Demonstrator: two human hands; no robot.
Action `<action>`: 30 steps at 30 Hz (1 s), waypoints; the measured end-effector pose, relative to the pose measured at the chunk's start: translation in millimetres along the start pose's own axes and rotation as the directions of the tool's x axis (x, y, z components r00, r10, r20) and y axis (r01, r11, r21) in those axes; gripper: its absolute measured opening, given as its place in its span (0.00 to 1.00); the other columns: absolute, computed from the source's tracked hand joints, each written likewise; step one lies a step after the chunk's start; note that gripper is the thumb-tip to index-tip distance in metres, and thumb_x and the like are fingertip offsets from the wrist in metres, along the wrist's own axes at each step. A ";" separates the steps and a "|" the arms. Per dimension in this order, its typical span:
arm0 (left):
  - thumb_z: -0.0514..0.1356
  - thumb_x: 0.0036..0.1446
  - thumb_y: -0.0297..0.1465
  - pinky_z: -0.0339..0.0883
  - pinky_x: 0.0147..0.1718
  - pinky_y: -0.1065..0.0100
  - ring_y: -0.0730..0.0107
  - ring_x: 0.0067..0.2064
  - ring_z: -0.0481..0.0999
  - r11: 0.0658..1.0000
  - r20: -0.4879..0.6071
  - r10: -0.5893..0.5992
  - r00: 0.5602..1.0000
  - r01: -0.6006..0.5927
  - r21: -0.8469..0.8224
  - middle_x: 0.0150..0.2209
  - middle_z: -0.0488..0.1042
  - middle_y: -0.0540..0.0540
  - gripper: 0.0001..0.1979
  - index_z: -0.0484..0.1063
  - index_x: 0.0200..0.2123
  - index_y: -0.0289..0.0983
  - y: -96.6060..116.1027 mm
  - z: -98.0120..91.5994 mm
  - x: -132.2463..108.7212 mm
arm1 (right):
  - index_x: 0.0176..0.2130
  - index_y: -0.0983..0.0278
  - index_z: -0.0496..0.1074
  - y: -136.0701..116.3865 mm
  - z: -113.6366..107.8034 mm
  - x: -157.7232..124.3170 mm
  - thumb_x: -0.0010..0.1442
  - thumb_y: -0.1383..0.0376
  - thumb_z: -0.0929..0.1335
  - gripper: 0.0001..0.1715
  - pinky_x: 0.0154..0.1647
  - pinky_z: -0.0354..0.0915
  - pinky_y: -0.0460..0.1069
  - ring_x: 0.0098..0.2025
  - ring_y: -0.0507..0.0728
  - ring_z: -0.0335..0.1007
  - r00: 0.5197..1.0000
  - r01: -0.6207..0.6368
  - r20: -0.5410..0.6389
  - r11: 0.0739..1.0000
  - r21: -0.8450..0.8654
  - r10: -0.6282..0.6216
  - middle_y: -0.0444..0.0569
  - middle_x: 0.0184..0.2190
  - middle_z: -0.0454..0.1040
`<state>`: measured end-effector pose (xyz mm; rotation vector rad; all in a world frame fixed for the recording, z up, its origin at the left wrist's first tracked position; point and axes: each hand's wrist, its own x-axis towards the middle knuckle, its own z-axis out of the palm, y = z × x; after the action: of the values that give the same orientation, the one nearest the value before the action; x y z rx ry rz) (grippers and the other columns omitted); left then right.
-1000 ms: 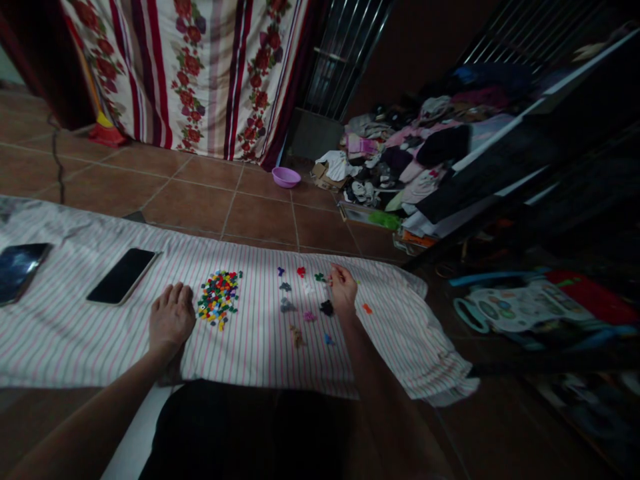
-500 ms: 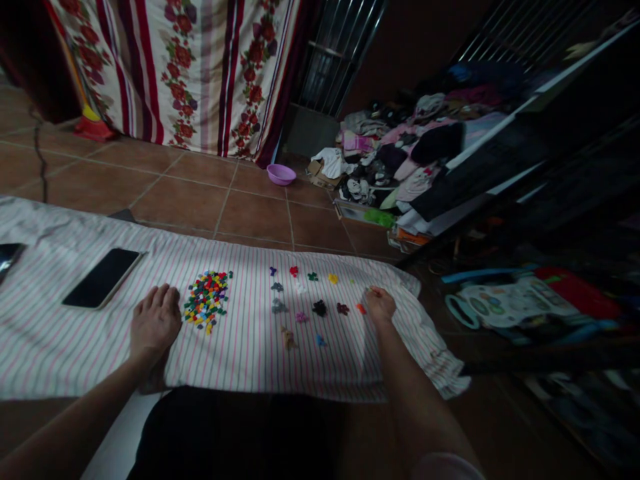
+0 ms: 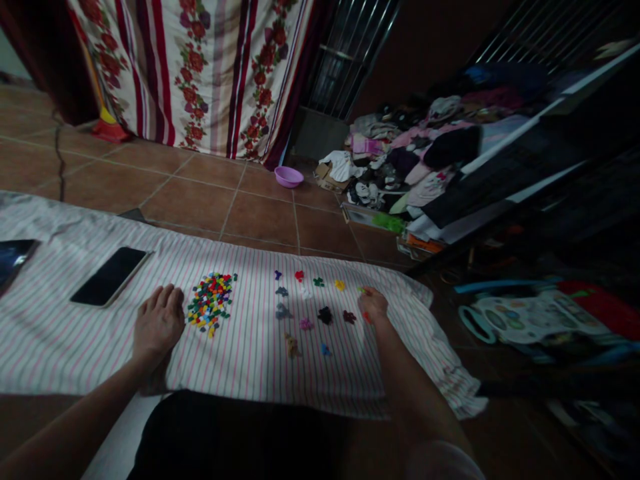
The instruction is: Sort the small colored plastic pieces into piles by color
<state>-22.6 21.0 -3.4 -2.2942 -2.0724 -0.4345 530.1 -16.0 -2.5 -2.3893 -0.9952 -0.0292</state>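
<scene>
My left hand (image 3: 160,321) rests palm down on a striped cloth (image 3: 240,367), fingers slightly bent and holding nothing. Just right of it lies a mixed pile of tiny coloured pieces (image 3: 210,300). At the right, my right hand (image 3: 375,304) has its fingertips pinched at a small light green piece (image 3: 361,290) on the cloth. An orange piece (image 3: 367,317) sits under that hand's near side. Between the hands are small single-colour groups, among them yellow pieces (image 3: 340,285), black pieces (image 3: 325,315), dark red pieces (image 3: 349,317) and tan pieces (image 3: 291,345).
A phone (image 3: 110,277) lies on the cloth left of my left hand, with another dark-screened device (image 3: 14,263) farther left. Beyond, on the tiled floor, stand a purple basin (image 3: 289,177) and a heap of clothes (image 3: 400,153). A floral curtain (image 3: 215,80) hangs behind.
My right hand has moved slightly left to the light green piece, its fingertips now meeting it. The left hand stays beside the pile. The whole view has shifted a little.
</scene>
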 end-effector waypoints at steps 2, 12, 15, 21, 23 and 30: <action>0.41 0.65 0.33 0.58 0.59 0.50 0.49 0.66 0.61 1.000 0.004 0.006 1.000 -0.006 0.001 0.61 0.69 0.34 0.24 0.67 0.56 0.32 0.4 -0.9 0.1 | 0.42 0.68 0.81 -3.4 2.3 -0.3 0.47 0.72 0.64 0.23 0.40 0.69 0.49 0.35 0.58 0.75 0.999 -0.030 0.030 1.000 -0.003 0.030 0.54 0.33 0.80; 0.41 0.65 0.33 0.58 0.58 0.49 0.49 0.65 0.62 1.000 -0.029 0.009 1.000 -0.010 -0.030 0.60 0.70 0.35 0.23 0.68 0.55 0.34 -1.5 2.6 0.4 | 0.41 0.65 0.81 -19.0 2.9 -4.9 0.47 0.74 0.63 0.24 0.49 0.68 0.51 0.41 0.59 0.75 0.993 0.000 0.116 1.000 -0.004 0.000 0.53 0.36 0.79; 0.42 0.64 0.33 0.58 0.58 0.50 0.50 0.66 0.61 0.999 -0.023 0.004 1.000 -0.005 -0.034 0.60 0.70 0.36 0.23 0.67 0.55 0.35 -1.3 2.8 0.4 | 0.41 0.66 0.81 -20.9 3.8 -6.6 0.48 0.74 0.62 0.25 0.51 0.67 0.51 0.42 0.59 0.75 0.994 0.006 0.113 1.000 -0.020 -0.004 0.54 0.37 0.79; 0.40 0.65 0.33 0.57 0.59 0.49 0.48 0.66 0.60 1.000 0.011 -0.004 1.000 0.005 -0.016 0.61 0.69 0.33 0.25 0.67 0.56 0.31 1.0 -0.5 0.7 | 0.43 0.66 0.81 -21.9 5.2 -5.6 0.48 0.73 0.62 0.26 0.51 0.67 0.53 0.41 0.59 0.75 0.994 -0.004 0.106 1.000 -0.024 0.006 0.53 0.36 0.79; 0.40 0.65 0.33 0.57 0.59 0.50 0.48 0.66 0.60 1.000 0.005 -0.004 1.000 0.004 -0.014 0.60 0.69 0.33 0.25 0.67 0.56 0.31 1.0 -0.7 0.8 | 0.43 0.66 0.81 -21.0 5.1 -5.9 0.47 0.73 0.63 0.26 0.50 0.67 0.53 0.41 0.59 0.74 0.996 -0.005 0.088 1.000 -0.014 0.006 0.53 0.35 0.79; 0.41 0.65 0.33 0.58 0.58 0.50 0.49 0.66 0.61 1.000 -0.013 0.008 1.000 -0.008 -0.019 0.60 0.69 0.33 0.23 0.68 0.55 0.32 -0.9 2.1 0.4 | 0.42 0.67 0.80 -23.3 -4.6 -11.6 0.48 0.70 0.63 0.25 0.47 0.67 0.53 0.40 0.60 0.73 1.000 -0.015 0.022 0.998 0.056 0.014 0.55 0.35 0.78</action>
<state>-23.0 21.9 -5.5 -2.3035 -2.0618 -0.4694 507.1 -12.4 10.0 -2.3502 -0.9759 0.0300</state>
